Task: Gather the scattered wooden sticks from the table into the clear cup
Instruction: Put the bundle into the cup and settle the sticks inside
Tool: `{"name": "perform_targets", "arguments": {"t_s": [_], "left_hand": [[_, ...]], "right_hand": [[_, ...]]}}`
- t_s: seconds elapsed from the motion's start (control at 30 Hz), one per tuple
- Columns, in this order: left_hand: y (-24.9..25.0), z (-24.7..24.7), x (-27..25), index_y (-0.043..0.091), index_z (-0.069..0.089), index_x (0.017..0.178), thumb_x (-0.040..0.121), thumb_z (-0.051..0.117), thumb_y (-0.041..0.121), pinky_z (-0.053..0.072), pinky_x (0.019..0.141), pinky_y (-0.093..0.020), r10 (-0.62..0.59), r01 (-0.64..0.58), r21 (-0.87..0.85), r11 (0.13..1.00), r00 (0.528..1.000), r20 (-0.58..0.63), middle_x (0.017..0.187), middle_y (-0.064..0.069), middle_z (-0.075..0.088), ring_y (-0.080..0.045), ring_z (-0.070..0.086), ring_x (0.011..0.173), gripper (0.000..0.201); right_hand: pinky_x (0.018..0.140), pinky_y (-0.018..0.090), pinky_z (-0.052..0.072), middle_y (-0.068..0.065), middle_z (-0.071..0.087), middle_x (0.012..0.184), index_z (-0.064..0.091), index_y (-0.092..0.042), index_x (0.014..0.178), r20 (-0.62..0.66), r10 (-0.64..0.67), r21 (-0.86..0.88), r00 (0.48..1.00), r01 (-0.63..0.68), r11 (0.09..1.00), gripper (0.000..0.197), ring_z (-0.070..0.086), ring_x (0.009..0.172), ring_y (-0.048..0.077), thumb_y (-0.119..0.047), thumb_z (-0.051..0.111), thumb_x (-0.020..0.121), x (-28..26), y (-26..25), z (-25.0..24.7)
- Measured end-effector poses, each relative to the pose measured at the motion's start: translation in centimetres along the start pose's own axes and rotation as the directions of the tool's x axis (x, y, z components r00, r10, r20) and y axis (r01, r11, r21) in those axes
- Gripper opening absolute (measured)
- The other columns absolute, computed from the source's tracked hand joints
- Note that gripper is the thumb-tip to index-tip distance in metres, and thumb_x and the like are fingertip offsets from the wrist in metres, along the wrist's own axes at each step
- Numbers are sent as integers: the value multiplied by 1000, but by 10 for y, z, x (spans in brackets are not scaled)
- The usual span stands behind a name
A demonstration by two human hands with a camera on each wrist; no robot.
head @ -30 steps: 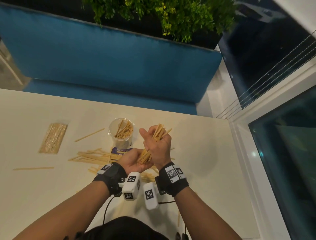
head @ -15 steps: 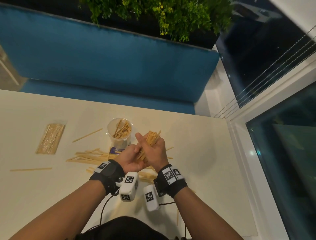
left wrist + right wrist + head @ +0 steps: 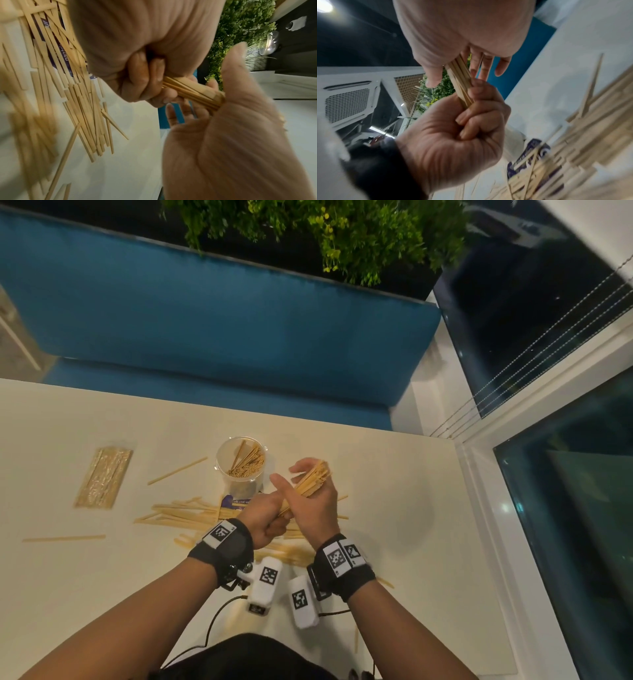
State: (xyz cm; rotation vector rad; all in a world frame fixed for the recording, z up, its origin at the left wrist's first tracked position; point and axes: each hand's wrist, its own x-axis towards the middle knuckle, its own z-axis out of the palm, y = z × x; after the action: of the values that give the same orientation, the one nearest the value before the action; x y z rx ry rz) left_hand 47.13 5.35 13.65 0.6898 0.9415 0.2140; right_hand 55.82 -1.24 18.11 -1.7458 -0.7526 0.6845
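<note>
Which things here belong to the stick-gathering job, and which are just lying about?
Part of the job:
- bundle of sticks in both hands
- loose sticks on the table
- clear cup

Just lying about:
- gold packet
- purple card under the sticks
- blue bench
- plant

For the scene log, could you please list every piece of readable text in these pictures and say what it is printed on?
"pantri", cut off by sticks: white letters on the purple packet lying under the scattered sticks.
Yellow line of print on the same packet beside the clear cup in the head view: too small to read.
Black-and-white square markers on the wristbands: coded patterns, no letters.
</note>
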Motion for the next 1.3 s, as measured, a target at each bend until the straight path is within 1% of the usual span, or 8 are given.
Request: {"name": "perform_targets", "arguments": {"t_s": [0.13,0.37,0.47,0.57,0.73,0.87,1.03,1.3], "left_hand": [[0,-8,3,11,56,84,105,44,36,18,32,-16,-32,35,32,999,997,-63,57,-4,47,-9,25,34,35],[-9,-13,1,10,55,77,101,47,25,19,33,-16,-50,58,39,998,982,-183,57,-6,49,-11,27,36,29],[-11,-19,-7,9,58,77,95,52,21,19,35,-18,-3,36,109,993,956,-292,55,-7,46,-13,29,35,23],[-12,-25,-8,1,70,87,88,58,24,29,40,-22,75,-3,185,983,920,-384,65,-11,53,-16,40,41,26],[-19,-39,-14,17,67,72,81,55,46,57,82,-48,246,6,486,874,857,-453,83,-15,62,-39,66,85,33],[-24,-46,-22,17,64,55,71,58,48,41,59,-37,212,18,396,918,822,-529,68,-17,56,-32,52,57,36],[-15,-60,-35,-1,67,84,92,65,23,31,33,-20,52,43,174,984,859,-510,58,-11,51,-14,42,35,26],[69,-87,-40,3,61,83,96,59,28,30,43,-26,235,-157,201,967,855,-462,63,-16,55,-21,44,43,28]], "right_hand": [[91,26,53,-2,56,132,48,-15,134,-151,-350,-159,925,326,932,54,59,114,17,-34,76,91,0,-10,-16],[98,32,49,9,55,128,60,-3,125,338,-298,-575,893,447,686,28,55,115,22,-15,42,108,-10,-12,-27],[97,25,42,9,62,123,67,0,124,431,-95,-565,897,351,746,27,57,114,24,-12,53,105,-8,-12,-38],[79,28,60,3,70,111,76,-11,118,244,29,-407,969,75,910,24,73,83,17,-20,71,97,-16,-8,-36],[57,12,53,8,76,93,80,-11,105,115,234,-211,965,-207,955,14,73,53,14,-10,75,92,-30,9,-28],[56,10,51,9,76,91,81,-11,102,130,295,-201,947,-266,943,11,73,53,12,-8,75,93,-33,12,-21],[53,16,54,4,74,94,82,-12,100,193,288,-222,938,-244,944,10,74,54,14,-9,76,92,-23,-6,-12],[58,18,59,7,76,96,81,-12,103,172,204,-114,964,-186,976,12,76,60,16,-8,75,93,19,-63,23]]}}
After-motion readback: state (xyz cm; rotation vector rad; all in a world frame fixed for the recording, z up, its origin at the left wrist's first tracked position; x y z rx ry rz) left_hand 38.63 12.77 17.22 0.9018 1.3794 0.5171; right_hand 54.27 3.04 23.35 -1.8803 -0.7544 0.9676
